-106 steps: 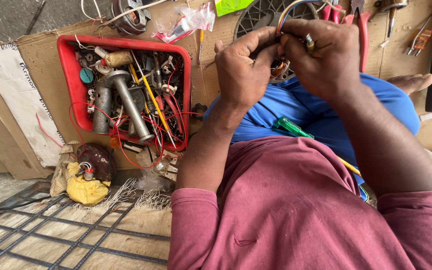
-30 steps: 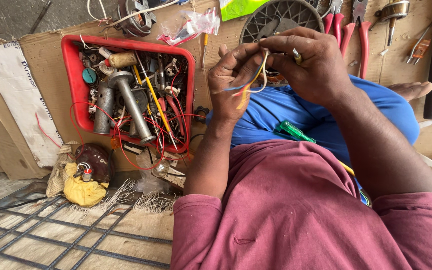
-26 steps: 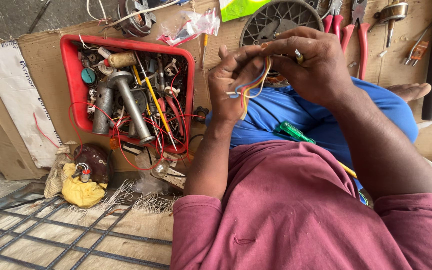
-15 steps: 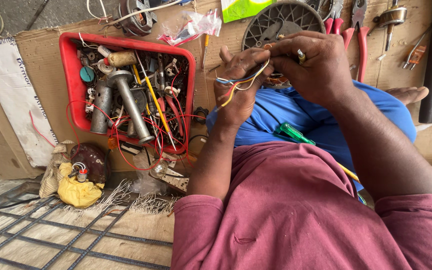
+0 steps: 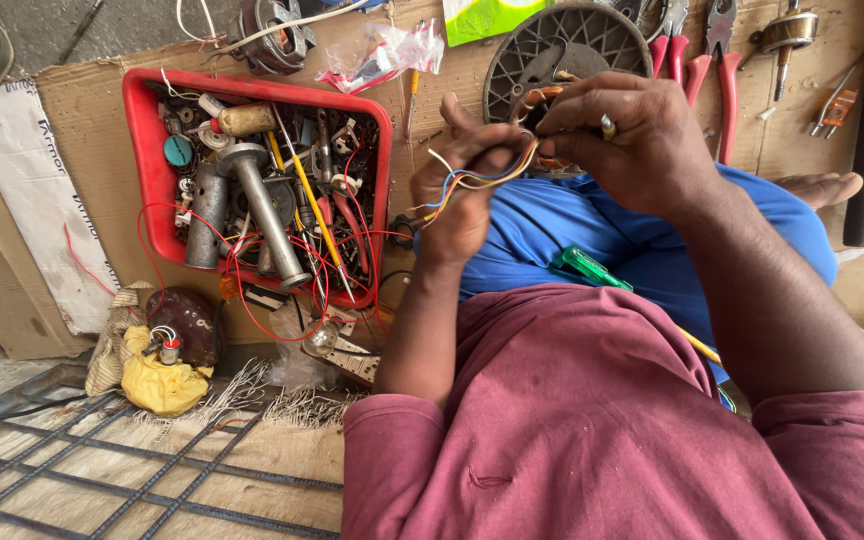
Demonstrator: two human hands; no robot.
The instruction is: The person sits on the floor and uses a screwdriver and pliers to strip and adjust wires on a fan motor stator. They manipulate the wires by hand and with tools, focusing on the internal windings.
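- Fingers of the left hand (image 5: 462, 195) are closed around a small bundle of thin coloured wires (image 5: 477, 177), blue, yellow, orange and white; the bundle runs across the palm, and one loose white end sticks out to the left.
- The right hand (image 5: 637, 140) is closed as well: its fingertips pinch the other end of the same wires, where they go into a copper-wound coil part (image 5: 542, 100). Most of this part is hidden behind the fingers.
- The wires hang in the air between both hands, above the blue trousers (image 5: 602, 225) and just in front of the grey round fan cover (image 5: 562, 45).
- Judging from the look, the wires are very light and soft; they bend easily, and the joint at the coil seems fragile. A hold on the insulated part near the coil looks better than a hold on the bare tips.
- A green-handled screwdriver (image 5: 592, 268) lies on the trousers, below the wires.
- To the left of the wires stands a red tray (image 5: 142, 120) on cardboard, full of metal tubes, screws and red cable.
- Red-handled pliers (image 5: 722, 50) lie to the upper right of the wires.
- Far lower left of the wires, a yellow cloth (image 5: 157, 375) rests beside a dark round part.
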